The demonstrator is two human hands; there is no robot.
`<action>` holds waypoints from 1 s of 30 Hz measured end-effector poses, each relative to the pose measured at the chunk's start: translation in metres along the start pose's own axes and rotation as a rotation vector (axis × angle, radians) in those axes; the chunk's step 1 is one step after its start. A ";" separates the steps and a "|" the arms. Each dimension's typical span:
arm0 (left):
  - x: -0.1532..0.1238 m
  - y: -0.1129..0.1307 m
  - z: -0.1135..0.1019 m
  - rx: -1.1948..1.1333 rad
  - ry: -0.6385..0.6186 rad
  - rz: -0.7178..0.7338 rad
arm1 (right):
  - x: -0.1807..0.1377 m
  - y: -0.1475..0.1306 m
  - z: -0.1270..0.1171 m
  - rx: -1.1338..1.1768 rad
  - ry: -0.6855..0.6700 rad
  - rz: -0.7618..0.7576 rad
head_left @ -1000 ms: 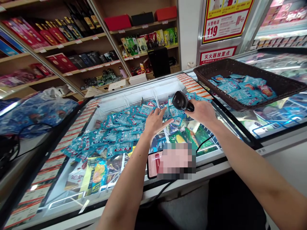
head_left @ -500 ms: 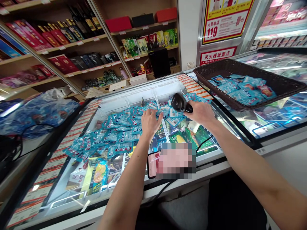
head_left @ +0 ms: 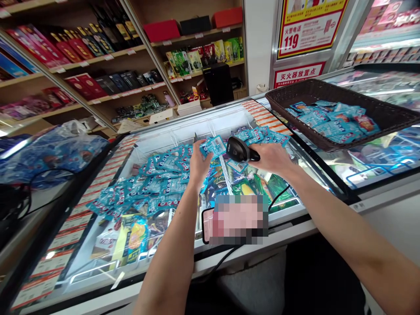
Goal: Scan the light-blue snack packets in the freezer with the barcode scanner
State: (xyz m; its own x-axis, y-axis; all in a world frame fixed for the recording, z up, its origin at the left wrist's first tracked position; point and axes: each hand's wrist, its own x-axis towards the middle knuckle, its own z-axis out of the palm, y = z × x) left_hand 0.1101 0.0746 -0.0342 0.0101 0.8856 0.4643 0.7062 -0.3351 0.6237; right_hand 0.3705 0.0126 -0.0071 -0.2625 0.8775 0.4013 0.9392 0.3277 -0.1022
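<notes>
My left hand pinches a small blue snack packet by its left side, its printed barcode turned upward. Close to that packet's right edge is the black head of a barcode scanner. My right hand is wrapped round the scanner's handle, and its black cable runs down toward the front edge. Many more blue packets lie spread over the glass top of the chest freezer, left of my left hand. Another group of blue packets lies beyond the scanner.
A brown woven basket with blue packets stands at the right. A phone, partly covered by a blurred patch, lies at the freezer's front edge. A clear bag of packets sits at the left. Stocked shelves stand behind.
My left hand has taken hold of a packet and lifted it beside the scanner. The scanner in my right hand has shifted slightly left and down.
</notes>
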 end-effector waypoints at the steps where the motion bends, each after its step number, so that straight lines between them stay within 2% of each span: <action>1: 0.000 -0.001 0.000 -0.020 0.011 0.004 | 0.000 0.000 0.000 0.000 0.001 -0.012; 8: 0.004 -0.008 0.001 0.028 -0.007 0.032 | -0.001 0.000 0.001 0.018 0.016 -0.054; 18: 0.000 0.005 -0.005 0.056 -0.041 0.085 | 0.000 0.002 0.003 0.021 0.002 -0.056; 22: 0.001 -0.001 -0.011 0.116 0.053 0.019 | 0.001 0.006 0.002 0.026 0.037 0.016; 26: -0.003 -0.008 -0.020 0.373 0.183 -0.029 | 0.002 0.013 0.001 0.016 0.084 0.137; 28: -0.007 -0.006 -0.023 0.514 0.254 -0.022 | 0.002 0.016 0.002 0.000 0.097 0.180; 30: -0.010 0.001 -0.023 0.595 0.261 0.035 | 0.003 0.018 0.003 -0.015 0.104 0.208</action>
State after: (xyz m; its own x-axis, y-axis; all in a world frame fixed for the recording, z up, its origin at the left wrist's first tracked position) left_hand 0.0943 0.0578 -0.0242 -0.0790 0.7449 0.6625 0.9809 -0.0606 0.1850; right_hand 0.3865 0.0220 -0.0106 -0.0396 0.8845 0.4649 0.9741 0.1378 -0.1791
